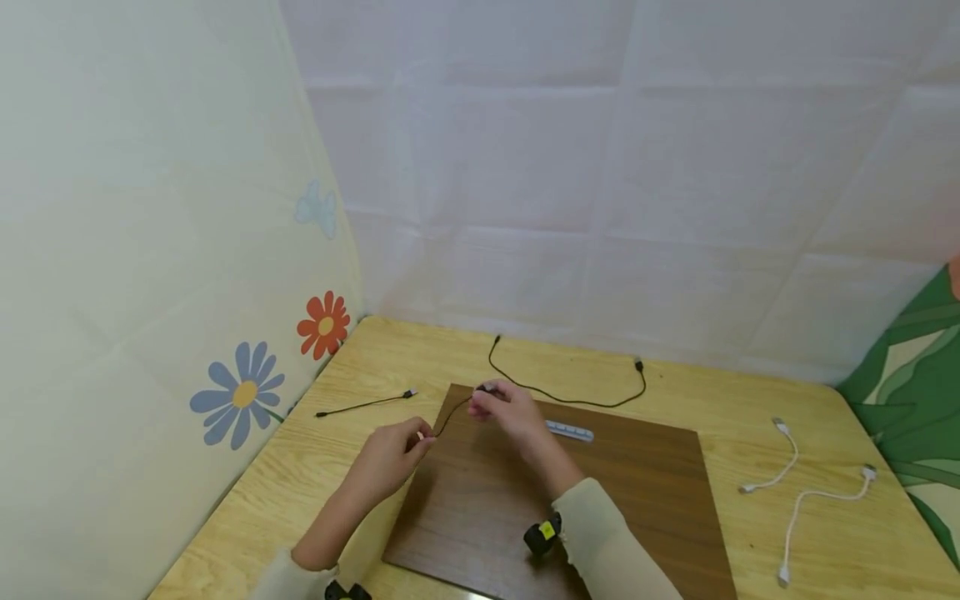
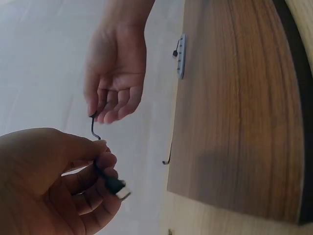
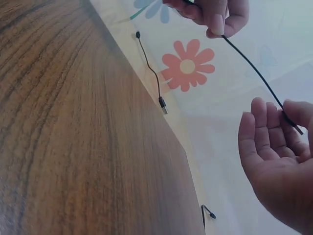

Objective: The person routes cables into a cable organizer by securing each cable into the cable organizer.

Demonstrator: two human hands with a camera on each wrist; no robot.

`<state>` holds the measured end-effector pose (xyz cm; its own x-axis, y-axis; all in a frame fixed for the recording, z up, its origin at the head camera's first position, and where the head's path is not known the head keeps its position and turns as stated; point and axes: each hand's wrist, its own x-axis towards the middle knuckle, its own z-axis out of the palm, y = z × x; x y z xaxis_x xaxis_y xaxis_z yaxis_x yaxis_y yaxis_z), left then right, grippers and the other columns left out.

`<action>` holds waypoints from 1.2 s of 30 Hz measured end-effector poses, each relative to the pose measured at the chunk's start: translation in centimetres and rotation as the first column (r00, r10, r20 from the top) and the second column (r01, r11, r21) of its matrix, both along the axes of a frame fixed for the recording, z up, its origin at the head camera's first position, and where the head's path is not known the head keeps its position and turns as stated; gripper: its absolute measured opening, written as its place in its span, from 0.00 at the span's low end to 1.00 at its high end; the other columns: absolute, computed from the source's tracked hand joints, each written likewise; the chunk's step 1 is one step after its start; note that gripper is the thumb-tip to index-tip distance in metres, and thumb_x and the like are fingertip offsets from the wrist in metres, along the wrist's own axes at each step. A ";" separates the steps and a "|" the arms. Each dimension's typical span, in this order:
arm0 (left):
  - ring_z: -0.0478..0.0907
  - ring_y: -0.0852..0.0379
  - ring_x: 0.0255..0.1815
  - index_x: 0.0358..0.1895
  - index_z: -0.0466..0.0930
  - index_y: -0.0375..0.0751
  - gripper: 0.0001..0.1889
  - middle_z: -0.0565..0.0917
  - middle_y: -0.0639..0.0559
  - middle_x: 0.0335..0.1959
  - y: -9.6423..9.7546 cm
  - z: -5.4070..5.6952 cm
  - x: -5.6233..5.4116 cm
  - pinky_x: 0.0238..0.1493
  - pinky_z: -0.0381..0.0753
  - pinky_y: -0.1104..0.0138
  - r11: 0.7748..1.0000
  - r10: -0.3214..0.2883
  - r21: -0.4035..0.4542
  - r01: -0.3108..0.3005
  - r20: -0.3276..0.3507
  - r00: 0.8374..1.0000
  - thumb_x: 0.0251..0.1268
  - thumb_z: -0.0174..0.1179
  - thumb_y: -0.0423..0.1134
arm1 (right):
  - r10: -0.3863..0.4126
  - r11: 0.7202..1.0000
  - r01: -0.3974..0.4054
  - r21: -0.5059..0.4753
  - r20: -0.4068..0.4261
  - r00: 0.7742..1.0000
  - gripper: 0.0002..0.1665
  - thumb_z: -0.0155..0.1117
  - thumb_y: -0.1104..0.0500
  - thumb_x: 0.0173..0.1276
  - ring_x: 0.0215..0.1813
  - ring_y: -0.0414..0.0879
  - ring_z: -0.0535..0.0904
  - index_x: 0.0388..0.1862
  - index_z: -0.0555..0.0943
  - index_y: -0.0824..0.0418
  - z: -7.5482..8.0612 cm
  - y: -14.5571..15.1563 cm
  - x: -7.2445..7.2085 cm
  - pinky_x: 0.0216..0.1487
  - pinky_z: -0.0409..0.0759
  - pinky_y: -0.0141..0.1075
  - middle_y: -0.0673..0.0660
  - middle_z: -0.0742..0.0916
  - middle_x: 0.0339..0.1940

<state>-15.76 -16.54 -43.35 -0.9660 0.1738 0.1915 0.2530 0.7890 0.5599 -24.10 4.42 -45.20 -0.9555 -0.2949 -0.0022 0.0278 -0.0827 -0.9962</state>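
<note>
A short black USB cable (image 1: 450,413) is held up between both hands, above the far left part of a brown wooden board (image 1: 615,492). My left hand (image 1: 392,457) pinches it near one end; the USB plug (image 2: 116,186) hangs past those fingers in the left wrist view. My right hand (image 1: 516,418) pinches the other end between thumb and finger, with the slim connector (image 3: 298,129) poking out in the right wrist view. Between the hands the cord runs slightly bent. A pale blue-grey slotted strip (image 1: 570,431) lies on the board, partly hidden behind the right hand.
Behind the board lies a longer black cable (image 1: 600,405), and a short black one (image 1: 367,405) is left of it. Two white cables (image 1: 789,467) rest on the right of the wood-grain table (image 1: 420,342). Cloth walls (image 1: 562,167) stand behind and at the sides.
</note>
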 end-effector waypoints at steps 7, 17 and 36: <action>0.68 0.66 0.23 0.32 0.81 0.45 0.06 0.79 0.60 0.23 2.0 -0.8 0.0 0.24 0.70 0.70 0.996 -0.083 -0.021 0.082 -0.058 0.995 0.68 0.65 0.34 | -0.030 0.999 0.030 -0.038 0.006 1.000 0.10 0.60 0.64 0.76 0.40 0.47 0.88 0.46 0.79 0.74 0.6 0.8 -0.4 0.53 0.84 0.50 0.69 0.88 0.45; 0.68 0.67 0.24 0.29 0.77 0.46 0.10 0.76 0.60 0.23 4.3 -2.1 0.1 0.26 0.70 0.71 0.981 -0.191 -0.047 0.188 -0.074 0.979 0.68 0.65 0.33 | -0.130 0.986 0.129 0.104 0.004 0.992 0.05 0.64 0.67 0.71 0.32 0.43 0.86 0.39 0.81 0.71 1.3 3.0 -1.8 0.45 0.86 0.42 0.60 0.89 0.33; 0.69 0.68 0.21 0.26 0.80 0.50 0.10 0.77 0.64 0.21 8.4 -3.7 0.8 0.24 0.70 0.72 0.966 -0.222 -0.132 0.223 0.022 0.975 0.66 0.67 0.37 | -0.123 0.900 0.112 0.422 -0.002 0.992 0.05 0.66 0.66 0.69 0.33 0.45 0.87 0.36 0.80 0.68 1.0 7.2 -2.7 0.39 0.87 0.40 0.57 0.90 0.31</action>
